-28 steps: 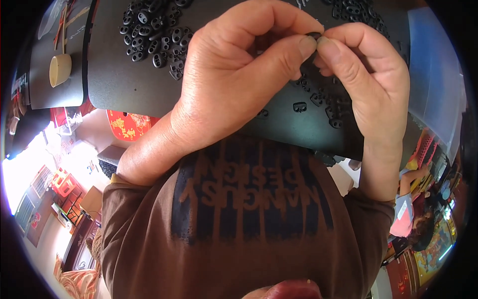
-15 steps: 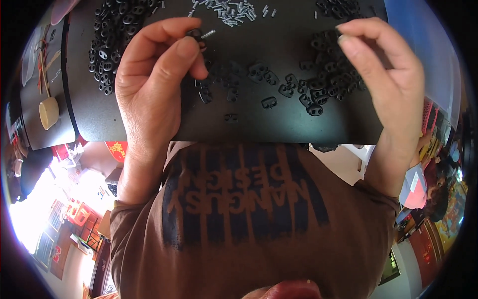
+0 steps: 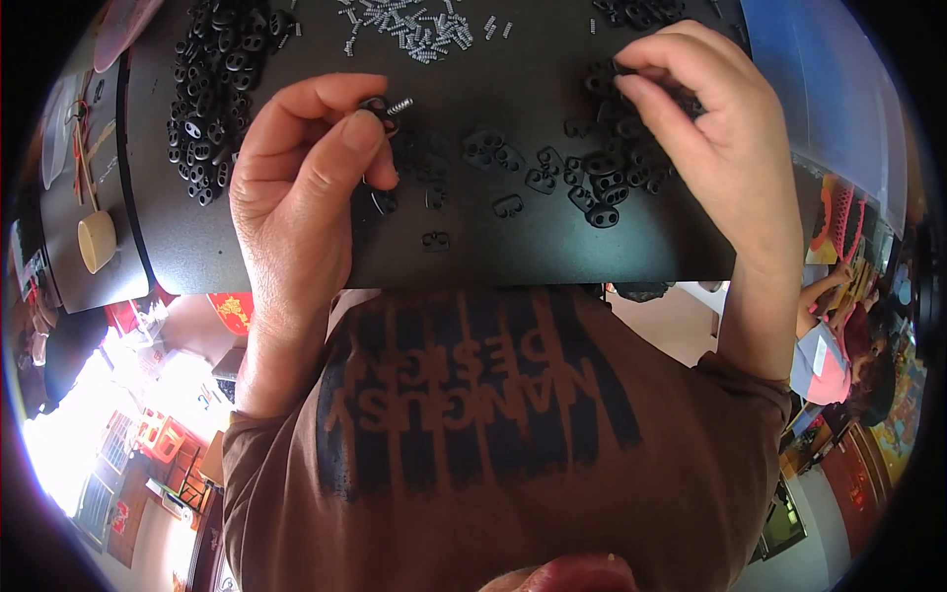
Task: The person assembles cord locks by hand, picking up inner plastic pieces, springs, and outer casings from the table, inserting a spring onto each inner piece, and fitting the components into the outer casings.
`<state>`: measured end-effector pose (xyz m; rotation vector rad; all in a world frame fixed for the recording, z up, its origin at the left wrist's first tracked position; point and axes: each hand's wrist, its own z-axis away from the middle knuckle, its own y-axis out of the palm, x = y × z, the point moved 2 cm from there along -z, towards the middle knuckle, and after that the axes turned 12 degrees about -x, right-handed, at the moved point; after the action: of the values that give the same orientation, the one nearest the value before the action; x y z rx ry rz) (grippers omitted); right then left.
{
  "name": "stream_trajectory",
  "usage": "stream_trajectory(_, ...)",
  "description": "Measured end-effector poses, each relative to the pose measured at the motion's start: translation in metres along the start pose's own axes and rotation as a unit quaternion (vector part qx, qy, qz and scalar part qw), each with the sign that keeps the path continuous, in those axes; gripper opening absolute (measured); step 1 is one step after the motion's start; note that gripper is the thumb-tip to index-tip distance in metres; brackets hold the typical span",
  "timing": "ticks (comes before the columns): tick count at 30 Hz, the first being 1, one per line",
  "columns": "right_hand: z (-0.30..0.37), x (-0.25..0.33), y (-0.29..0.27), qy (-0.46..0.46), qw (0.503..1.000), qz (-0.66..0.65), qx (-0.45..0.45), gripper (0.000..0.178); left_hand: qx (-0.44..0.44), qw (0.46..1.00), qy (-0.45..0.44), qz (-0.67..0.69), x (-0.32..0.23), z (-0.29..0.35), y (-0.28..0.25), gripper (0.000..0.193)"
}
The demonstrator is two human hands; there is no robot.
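Note:
My left hand [image 3: 301, 183] pinches a small black cord-lock piece [image 3: 374, 103] between thumb and fingers, above the dark table. A short silvery coil spring [image 3: 400, 107] sticks out of that piece toward the upper right. My right hand [image 3: 725, 143] hangs over the right-hand pile of black two-holed cord-lock parts [image 3: 604, 187], its thumb and index fingertips nearly together. Something dark shows at those fingertips, but whether it is gripped or lies in the pile behind is unclear. Several loose black parts [image 3: 508, 206] are scattered on the table between my hands.
A heap of silvery springs [image 3: 424, 35] lies at the far middle of the dark table [image 3: 552, 257]. Black parts are piled at the left [image 3: 212, 109] and far right [image 3: 636, 12]. A pale scoop-like cup [image 3: 97, 242] lies far left; a translucent blue sheet or bin [image 3: 829, 89] borders the right.
My left hand has come lower, toward me, with the black piece and spring. My right hand has moved left over the pile, its thumb and index fingertips closer together. The view has shifted slightly.

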<state>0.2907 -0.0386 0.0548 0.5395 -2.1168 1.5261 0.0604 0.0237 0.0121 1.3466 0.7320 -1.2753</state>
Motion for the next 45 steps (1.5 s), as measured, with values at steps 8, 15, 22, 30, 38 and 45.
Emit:
stream_trajectory(8,-0.006,0.004,0.009,-0.108,0.984,0.135,0.042,0.017,0.015,1.0,0.001,-0.011,-0.003,0.004,0.001,0.019)
stream_trajectory(15,-0.004,-0.003,0.012,-0.12,0.981,0.144,0.057,0.017,0.024,1.0,-0.008,0.008,-0.004,0.004,-0.001,0.019)
stream_trajectory(22,0.0,-0.003,0.013,-0.128,0.977,0.165,0.048,0.012,0.028,1.0,-0.014,0.003,-0.004,0.004,-0.002,0.018)
stream_trajectory(30,-0.003,-0.009,0.012,-0.119,0.98,0.155,0.045,0.012,0.019,1.0,-0.021,-0.003,-0.005,0.006,0.001,0.017)
stream_trajectory(38,-0.001,-0.009,0.01,-0.154,0.975,0.157,0.036,0.012,0.02,0.999,-0.028,-0.001,-0.003,0.01,0.001,0.017)
stream_trajectory(45,-0.003,-0.013,0.004,-0.121,0.984,0.115,0.063,0.014,0.024,0.999,-0.025,-0.012,-0.004,0.013,0.005,0.019)
